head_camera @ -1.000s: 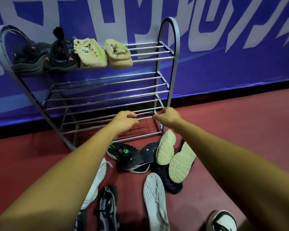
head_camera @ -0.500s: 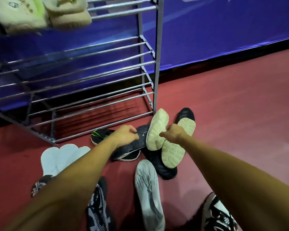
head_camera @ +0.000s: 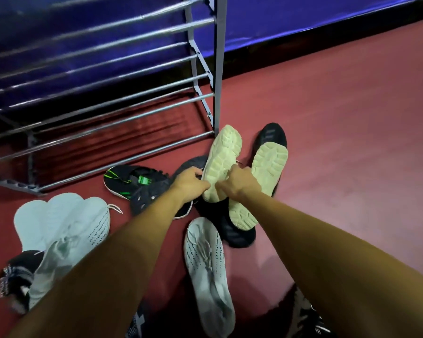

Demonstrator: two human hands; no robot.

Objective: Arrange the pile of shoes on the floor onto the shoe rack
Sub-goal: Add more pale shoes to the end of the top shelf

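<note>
The grey metal shoe rack stands at the upper left, and only its bare lower tiers show. In front of its right post lies the pile of shoes. Two cream-soled shoes rest sole-up on black shoes. My left hand and my right hand both grip the heel end of the left cream-soled shoe, one hand on each side. The other cream-soled shoe lies just right of my right hand. A black shoe with green marks sits left of my left hand.
A white knit shoe lies between my forearms. More white shoes and a black-and-white knit shoe lie at the lower left. Another patterned shoe shows under my right arm. Red floor stretches to the right, below a blue wall banner.
My view has tilted down from the rack to the floor. Both hands dropped from the rack's lower bar onto the pile and took hold of the left cream-soled shoe.
</note>
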